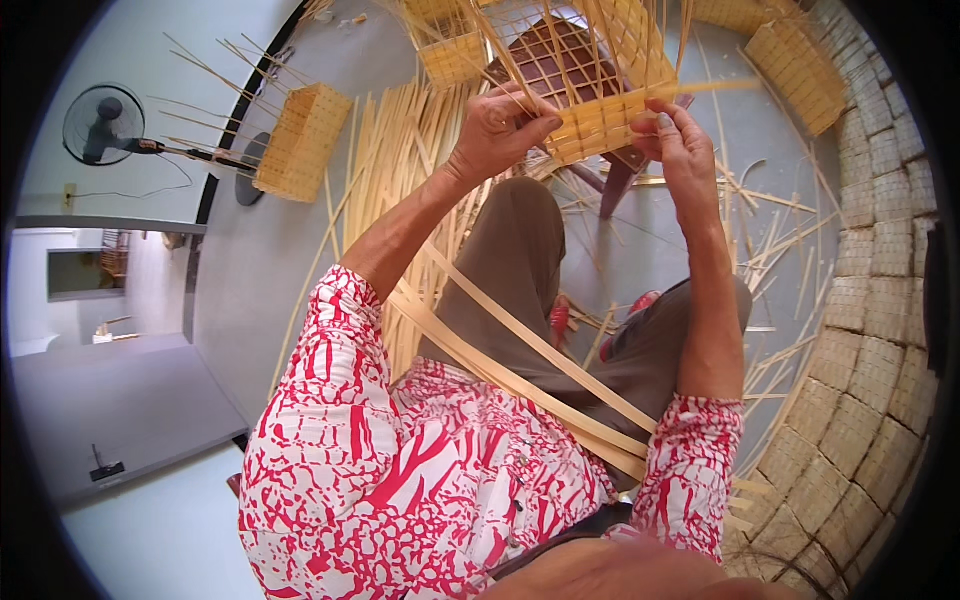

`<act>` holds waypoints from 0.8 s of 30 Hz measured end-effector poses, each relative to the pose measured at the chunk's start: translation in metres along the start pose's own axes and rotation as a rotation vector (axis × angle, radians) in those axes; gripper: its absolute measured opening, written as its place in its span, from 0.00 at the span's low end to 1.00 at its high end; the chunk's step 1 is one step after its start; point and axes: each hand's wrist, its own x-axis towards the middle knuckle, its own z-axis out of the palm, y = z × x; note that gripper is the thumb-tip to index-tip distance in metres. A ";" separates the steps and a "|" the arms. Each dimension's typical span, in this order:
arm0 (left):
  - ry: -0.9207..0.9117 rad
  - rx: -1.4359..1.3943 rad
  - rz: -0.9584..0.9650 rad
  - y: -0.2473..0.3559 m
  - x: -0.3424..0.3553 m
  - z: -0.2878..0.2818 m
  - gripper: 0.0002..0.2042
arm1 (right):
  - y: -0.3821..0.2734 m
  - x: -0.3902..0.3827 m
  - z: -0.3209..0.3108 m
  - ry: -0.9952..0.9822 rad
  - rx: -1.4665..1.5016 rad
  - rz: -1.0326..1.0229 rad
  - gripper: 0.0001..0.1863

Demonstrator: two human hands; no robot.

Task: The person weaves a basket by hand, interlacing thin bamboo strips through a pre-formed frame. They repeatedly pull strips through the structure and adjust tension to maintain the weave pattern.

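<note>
A partly woven bamboo basket (590,132) is in front of me at the top of the view, its yellow side toward me and its open lattice leaning over a dark brown stool (560,62). My left hand (503,132) is closed, thumb and forefinger pinching the basket's left edge. At its right edge my right hand (677,143) is closed too, fingertips gripping a flat bamboo strip (722,87) that runs along the side and sticks out to the right. Several loose pale strips (540,345) lie across my lap.
A pile of bamboo strips (385,160) covers the floor on the left, beside a woven basket (305,142) with long unwoven ends. A standing fan (105,125) is farther left. Stacked woven baskets (850,380) line the right side. Scraps (780,260) litter the grey floor.
</note>
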 end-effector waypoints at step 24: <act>-0.112 -0.184 0.084 -0.011 0.027 0.035 0.04 | -0.028 0.003 -0.021 -0.092 0.067 -0.245 0.12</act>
